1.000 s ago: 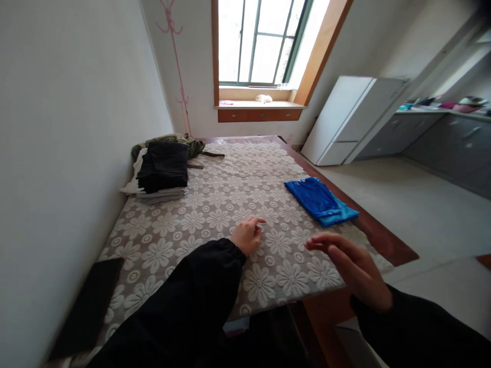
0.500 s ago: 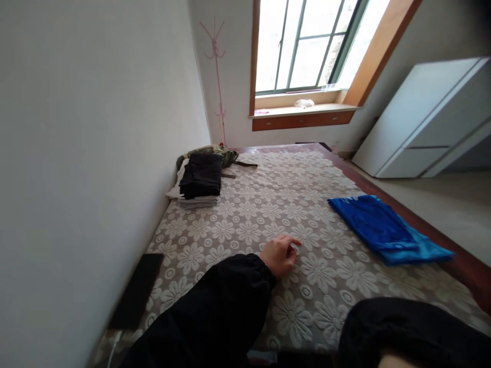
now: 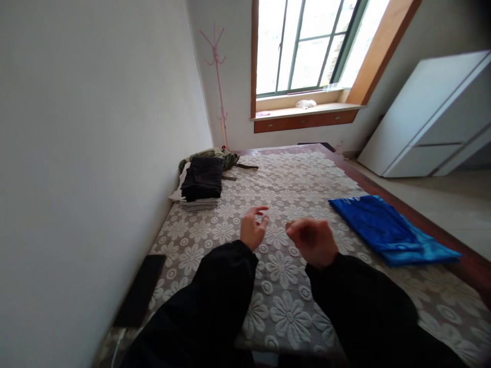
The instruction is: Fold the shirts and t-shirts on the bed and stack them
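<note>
My left hand (image 3: 253,228) hovers over the flowered tablecloth (image 3: 290,313), thumb and fingers apart, with nothing between them. To its right, my right hand (image 3: 314,243) is raised above the cloth, its fingers curled and smeared by motion. A gap separates the two hands. Nearest to the right hand is a folded blue garment (image 3: 379,225), lying flat near the table's right edge and not touched. Beyond my left hand, a folded black garment (image 3: 202,176) tops a stack of grey folded cloth (image 3: 199,204) by the wall.
A black flat device (image 3: 141,291) with a white cable (image 3: 117,346) lies at the near left edge. An olive-green bag or cloth (image 3: 230,159) with straps sits behind the stack. A pink coat stand (image 3: 218,76), a window (image 3: 310,46) and a white fridge (image 3: 425,112) stand beyond.
My left hand has moved left and a little away from me. My right hand has come up from the lower right edge to above the middle of the cloth.
</note>
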Demonstrator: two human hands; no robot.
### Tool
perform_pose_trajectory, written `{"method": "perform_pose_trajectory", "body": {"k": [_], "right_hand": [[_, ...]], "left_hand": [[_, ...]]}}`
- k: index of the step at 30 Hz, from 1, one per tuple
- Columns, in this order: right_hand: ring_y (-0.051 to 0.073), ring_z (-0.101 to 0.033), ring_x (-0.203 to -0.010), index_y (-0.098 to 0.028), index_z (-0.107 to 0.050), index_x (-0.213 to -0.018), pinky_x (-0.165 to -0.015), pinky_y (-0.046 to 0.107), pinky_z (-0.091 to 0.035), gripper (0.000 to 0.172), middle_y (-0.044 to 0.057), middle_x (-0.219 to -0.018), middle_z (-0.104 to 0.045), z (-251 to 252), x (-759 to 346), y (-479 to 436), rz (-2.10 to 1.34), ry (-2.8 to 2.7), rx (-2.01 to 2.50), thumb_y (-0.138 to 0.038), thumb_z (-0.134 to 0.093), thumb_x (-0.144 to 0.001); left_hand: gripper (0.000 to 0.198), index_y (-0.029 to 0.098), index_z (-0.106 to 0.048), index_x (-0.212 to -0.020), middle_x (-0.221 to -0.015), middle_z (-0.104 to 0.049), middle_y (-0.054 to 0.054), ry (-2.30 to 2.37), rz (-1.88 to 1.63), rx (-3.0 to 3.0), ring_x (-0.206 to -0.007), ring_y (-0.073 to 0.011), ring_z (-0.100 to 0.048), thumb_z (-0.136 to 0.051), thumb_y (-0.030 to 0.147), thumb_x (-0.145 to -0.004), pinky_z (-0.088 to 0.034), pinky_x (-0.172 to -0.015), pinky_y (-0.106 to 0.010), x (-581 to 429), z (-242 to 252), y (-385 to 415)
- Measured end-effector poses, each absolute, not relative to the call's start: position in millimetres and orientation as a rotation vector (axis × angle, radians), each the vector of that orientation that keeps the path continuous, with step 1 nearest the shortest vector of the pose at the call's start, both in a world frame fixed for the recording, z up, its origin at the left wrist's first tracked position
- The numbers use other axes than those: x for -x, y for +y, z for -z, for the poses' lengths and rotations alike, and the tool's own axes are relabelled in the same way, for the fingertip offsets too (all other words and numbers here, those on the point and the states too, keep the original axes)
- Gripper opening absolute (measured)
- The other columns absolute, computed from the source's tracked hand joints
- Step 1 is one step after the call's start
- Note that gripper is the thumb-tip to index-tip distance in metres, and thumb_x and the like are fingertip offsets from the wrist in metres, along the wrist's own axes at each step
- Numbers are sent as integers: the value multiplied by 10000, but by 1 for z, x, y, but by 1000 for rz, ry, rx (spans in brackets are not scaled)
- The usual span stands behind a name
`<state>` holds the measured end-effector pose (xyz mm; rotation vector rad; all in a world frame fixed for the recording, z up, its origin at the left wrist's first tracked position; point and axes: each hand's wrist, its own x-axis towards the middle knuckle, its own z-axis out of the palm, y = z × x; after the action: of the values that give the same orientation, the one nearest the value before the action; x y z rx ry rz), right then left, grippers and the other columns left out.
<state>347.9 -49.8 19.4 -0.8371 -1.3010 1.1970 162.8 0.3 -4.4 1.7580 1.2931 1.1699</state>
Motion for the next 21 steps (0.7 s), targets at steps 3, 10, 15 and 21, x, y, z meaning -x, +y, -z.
{"method": "perform_pose_trajectory", "body": {"k": [3, 10, 15, 21], "right_hand": [[134, -400, -363, -237, -747, -627, -389, 306, -317, 714, 19, -386, -466, 14, -335, -17, -1080, -1173, 923, -869, -476, -818], [106, -387, -336, -185, -743, -632, -382, 265, -288, 714, 6, -376, -495, 47, -333, -5, -1139, -1274, 943, -807, -487, -870], [106, -387, -331, -188, -745, -642, -380, 264, -304, 686, 4, -385, -510, 50, -335, 2, -1152, -1329, 974, -786, -498, -871], [145, -580, -561, -204, -758, -1014, -484, 249, -415, 437, 22, -673, -676, 51, -332, 3, -1003, -1358, 991, -594, -618, -873]], "left_hand": [[309, 201, -657, -1233, -1371, -633, -117, 1601, -1460, -1841, -1322, -277, -532, -588, 210, -932, -434, -1108, -449, -114, -29, 47], [390, 102, -647, -1260, -1435, -552, -217, 2262, -1141, -1710, -1392, -406, -449, -688, 320, -939, -315, -1155, -667, -12, -74, 125], [414, 181, -597, -1323, -1331, -622, -103, 2137, -1196, -1834, -1123, -247, -650, -655, 394, -973, -573, -937, -479, -6, -70, 123], [369, 132, -680, -1268, -1399, -617, -159, 1869, -1408, -2043, -1350, -284, -543, -575, 96, -916, -378, -1207, -482, -61, -95, 101]]}}
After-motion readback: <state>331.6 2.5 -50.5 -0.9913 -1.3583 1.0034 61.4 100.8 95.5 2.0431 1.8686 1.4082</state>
